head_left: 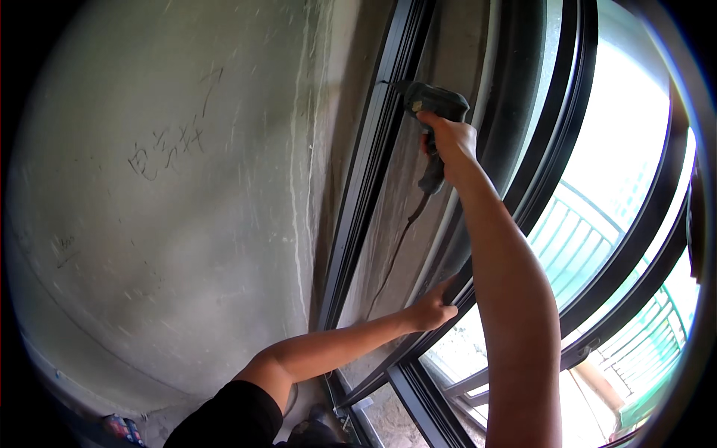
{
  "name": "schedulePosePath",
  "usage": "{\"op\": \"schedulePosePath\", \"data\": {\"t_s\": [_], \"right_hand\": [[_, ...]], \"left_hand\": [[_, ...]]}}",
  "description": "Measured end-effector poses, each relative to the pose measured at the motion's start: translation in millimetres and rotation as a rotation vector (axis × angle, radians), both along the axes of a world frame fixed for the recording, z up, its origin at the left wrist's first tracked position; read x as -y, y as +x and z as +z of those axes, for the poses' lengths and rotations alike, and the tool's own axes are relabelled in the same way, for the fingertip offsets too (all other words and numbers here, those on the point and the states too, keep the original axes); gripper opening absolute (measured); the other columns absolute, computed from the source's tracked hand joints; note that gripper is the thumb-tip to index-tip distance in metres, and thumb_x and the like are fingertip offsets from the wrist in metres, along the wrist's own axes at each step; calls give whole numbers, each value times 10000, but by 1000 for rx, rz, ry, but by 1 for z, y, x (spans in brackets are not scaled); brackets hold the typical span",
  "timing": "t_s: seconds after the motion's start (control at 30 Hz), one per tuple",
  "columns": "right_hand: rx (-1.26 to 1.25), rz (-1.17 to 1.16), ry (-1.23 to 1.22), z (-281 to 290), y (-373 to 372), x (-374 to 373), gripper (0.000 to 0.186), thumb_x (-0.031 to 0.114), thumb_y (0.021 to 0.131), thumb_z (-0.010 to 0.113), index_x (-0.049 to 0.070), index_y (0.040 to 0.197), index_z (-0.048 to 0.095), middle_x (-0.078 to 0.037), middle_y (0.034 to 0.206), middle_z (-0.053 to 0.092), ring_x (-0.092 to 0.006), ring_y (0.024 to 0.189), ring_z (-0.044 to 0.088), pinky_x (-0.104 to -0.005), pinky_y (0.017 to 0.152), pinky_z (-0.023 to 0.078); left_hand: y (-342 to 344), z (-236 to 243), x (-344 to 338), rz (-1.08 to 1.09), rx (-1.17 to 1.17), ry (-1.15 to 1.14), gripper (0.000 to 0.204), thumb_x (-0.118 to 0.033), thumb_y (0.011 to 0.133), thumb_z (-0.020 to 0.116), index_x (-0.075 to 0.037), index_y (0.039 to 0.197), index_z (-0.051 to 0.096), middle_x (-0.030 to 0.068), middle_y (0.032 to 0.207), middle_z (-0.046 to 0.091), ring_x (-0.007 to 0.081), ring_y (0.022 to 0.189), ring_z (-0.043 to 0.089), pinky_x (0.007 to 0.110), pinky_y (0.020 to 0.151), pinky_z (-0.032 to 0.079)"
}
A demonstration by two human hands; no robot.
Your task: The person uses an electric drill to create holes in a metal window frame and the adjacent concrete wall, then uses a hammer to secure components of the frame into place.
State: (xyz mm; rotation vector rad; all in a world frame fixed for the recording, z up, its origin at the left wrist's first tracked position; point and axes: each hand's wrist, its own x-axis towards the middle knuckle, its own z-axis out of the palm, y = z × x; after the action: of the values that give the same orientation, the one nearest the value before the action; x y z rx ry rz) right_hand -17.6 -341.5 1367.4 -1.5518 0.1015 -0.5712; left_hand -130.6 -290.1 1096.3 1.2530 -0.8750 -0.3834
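We note the right hand wrapped round the handle of a power drill, upper centre of the picture. Its bit points left at a black upright rail; we cannot tell whether the tip touches. A dark cord trails below. Lower, right of centre, the left hand rests against a dark window frame; its finger closure we cannot tell.

Hands, two: left hand, right hand. Power drill: one. Dark cord from its grip: one. Grey wall: one. Multicoloured item near wall's lower edge: one. Black frame bars: several, overlapping, exact count unclear.
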Motion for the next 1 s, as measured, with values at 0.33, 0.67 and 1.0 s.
{"op": "schedulePosePath", "data": {"t_s": [0.33,0.67,1.0], "right_hand": [[-9,20,29,0,0,3,255,205,880,855,-26,909,751,-91,683,696,-189,522,653,-347,528,505],[-14,58,68,-7,-2,13,350,246,885,860,-43,1040,737,-119,719,722,-190,560,672,-358,549,524],[-33,40,3,-5,7,1,327,238,879,890,-24,991,730,-82,721,696,-172,542,648,-317,502,515]], "left_hand": [[0,-3,-2,-18,-29,40,514,-1,914,579,-3,1426,541,-48,779,546,75,633,508,298,573,424],[28,124,-74,1050,924,138,687,-261,820,869,70,1324,540,274,1208,596,376,1129,632,498,1061,509],[147,150,-7,895,479,-55,295,-220,858,813,48,906,698,235,807,757,394,815,781,474,734,588]]}}
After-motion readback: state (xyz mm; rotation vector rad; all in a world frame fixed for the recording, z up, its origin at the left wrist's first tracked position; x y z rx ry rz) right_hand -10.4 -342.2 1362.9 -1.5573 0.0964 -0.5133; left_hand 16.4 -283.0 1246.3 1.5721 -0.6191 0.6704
